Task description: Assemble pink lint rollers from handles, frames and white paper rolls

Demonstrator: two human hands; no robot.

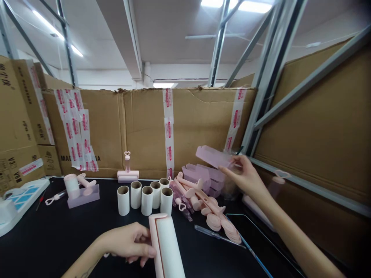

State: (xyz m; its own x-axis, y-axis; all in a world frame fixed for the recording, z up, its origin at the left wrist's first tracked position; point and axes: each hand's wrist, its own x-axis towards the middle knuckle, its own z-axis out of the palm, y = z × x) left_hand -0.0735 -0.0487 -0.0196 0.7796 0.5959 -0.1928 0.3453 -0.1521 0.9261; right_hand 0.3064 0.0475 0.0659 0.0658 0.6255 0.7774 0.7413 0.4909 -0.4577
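My left hand (130,242) grips the edge of a lint roller (169,247), with a pale pink frame around a white roll, at the bottom middle. At the back right, my right hand (243,173) pinches one end of a translucent purple plastic cover (213,155). More purple covers (199,174) are heaped just below it. Pink plastic handle parts (189,189) and round pink pieces (230,229) lie in front of that heap. Several white rolls (147,200) with brown cores stand upright beyond the lint roller.
A screwdriver (216,234) lies right of centre, near a blue-edged dark panel (255,235). An upright lint roller (128,175) stands by the cardboard wall (145,131). Further left are a roll in a purple cover (84,196) and a white-and-blue tray (24,200).
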